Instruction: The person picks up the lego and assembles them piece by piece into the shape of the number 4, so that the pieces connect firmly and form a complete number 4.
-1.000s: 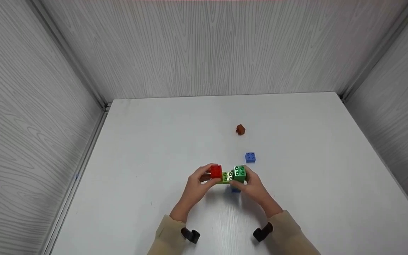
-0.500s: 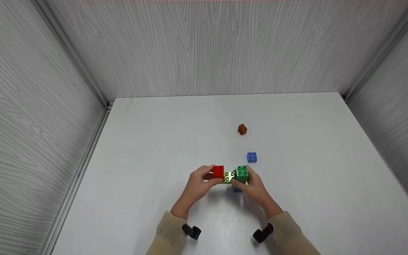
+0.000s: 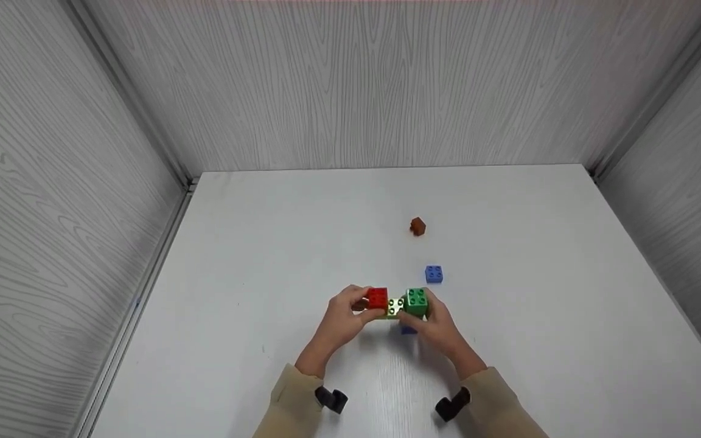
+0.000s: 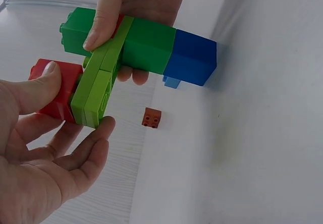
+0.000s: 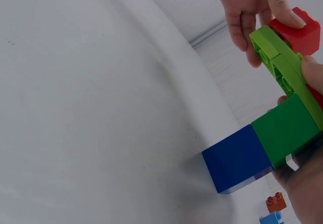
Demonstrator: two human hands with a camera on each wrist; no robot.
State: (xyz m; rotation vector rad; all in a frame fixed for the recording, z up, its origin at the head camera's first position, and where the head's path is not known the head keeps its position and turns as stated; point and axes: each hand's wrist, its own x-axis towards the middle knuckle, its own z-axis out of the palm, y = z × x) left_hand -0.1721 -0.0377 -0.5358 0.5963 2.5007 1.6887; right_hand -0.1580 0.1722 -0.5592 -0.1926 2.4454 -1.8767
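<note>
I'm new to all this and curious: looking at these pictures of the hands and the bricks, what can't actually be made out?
- Dark blue brick: head view, nearly all hidden under the right hand.
- Light green plate: head view, its ends covered by the red brick and the dark green brick.
- Left hand: right wrist view, cut off by the top edge.
- Brown brick: head view, too small to count its studs.

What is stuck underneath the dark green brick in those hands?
A dark blue brick sits under the dark green brick; a lime plate lies on its studded side. Fingers hide part of the joint.
</note>
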